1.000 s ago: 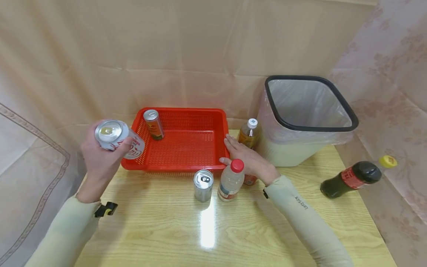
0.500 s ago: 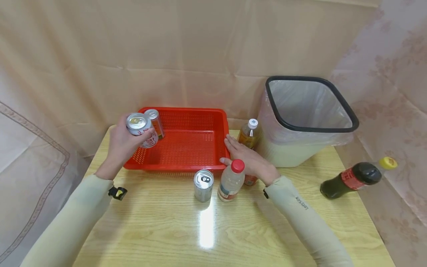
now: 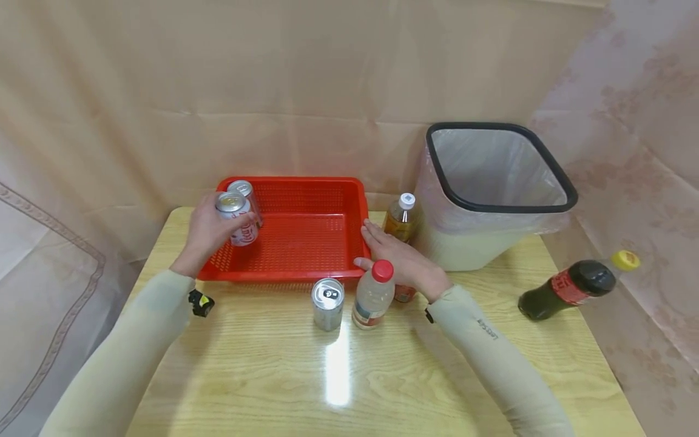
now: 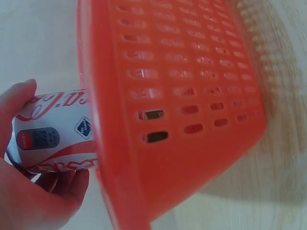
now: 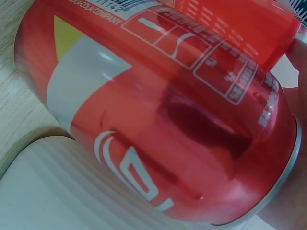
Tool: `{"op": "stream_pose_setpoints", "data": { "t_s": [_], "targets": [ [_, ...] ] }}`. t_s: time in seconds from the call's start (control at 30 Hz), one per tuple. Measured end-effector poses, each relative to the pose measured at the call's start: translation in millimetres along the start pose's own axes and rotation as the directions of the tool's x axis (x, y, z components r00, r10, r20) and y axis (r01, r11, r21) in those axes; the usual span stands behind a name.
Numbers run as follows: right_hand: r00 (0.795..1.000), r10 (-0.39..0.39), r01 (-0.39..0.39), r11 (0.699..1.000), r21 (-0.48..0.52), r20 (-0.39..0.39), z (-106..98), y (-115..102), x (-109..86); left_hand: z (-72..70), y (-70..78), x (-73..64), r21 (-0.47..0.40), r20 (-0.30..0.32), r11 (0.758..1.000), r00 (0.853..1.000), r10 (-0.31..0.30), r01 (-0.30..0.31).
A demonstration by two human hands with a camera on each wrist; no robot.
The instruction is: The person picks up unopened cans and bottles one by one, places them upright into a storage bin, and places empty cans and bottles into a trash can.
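In the head view my left hand grips a white Coca-Cola can, held upright over the left end of the red plastic basket. The left wrist view shows the can partly behind the basket's rim, thumb on one side and fingers on the other. Just behind it in the basket stands an orange can, mostly hidden. My right hand rests against the basket's right rim with straight fingers. Beneath that hand is a red Coca-Cola can, largely covered in the head view.
A silver can and a red-capped bottle stand before the basket. An amber drink bottle is between basket and lined bin. Farther right stands a yellow-capped cola bottle, near the edge of the wooden table.
My left hand has carried the white can rightward from outside the basket's left side into its left end, then lower. The right hand stays at the rim.
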State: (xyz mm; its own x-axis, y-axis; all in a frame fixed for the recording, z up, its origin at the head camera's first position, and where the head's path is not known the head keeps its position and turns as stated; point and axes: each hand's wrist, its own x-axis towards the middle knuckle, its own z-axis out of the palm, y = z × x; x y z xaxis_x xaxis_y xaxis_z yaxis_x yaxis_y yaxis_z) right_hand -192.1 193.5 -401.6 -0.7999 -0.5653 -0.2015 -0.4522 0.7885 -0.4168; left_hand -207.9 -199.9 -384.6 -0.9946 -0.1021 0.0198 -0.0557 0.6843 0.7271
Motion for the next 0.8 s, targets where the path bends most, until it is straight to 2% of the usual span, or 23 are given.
{"op": "stream_pose_setpoints", "data": {
  "t_s": [0.2, 0.5, 0.8],
  "targets": [
    [1.0, 0.008, -0.008, 1.0, 0.005, 0.0, 0, -1, 1.6, 1.5, -6.1, 6.6, -0.007, 0.05, 0.999, 0.997, -0.052, 0.052],
    [1.0, 0.015, -0.015, 1.0, 0.004, 0.004, 0, -2, 2.4, 7.1, -11.5, 13.8, 0.0, 0.079, 0.998, 0.995, -0.059, 0.059],
    [1.0, -0.001, 0.001, 1.0, -0.002, 0.001, 1, -3, 2.7, 11.6, -10.6, 14.8, 0.06, 0.105, 0.994, 0.99, -0.096, 0.09]
  ]
}}
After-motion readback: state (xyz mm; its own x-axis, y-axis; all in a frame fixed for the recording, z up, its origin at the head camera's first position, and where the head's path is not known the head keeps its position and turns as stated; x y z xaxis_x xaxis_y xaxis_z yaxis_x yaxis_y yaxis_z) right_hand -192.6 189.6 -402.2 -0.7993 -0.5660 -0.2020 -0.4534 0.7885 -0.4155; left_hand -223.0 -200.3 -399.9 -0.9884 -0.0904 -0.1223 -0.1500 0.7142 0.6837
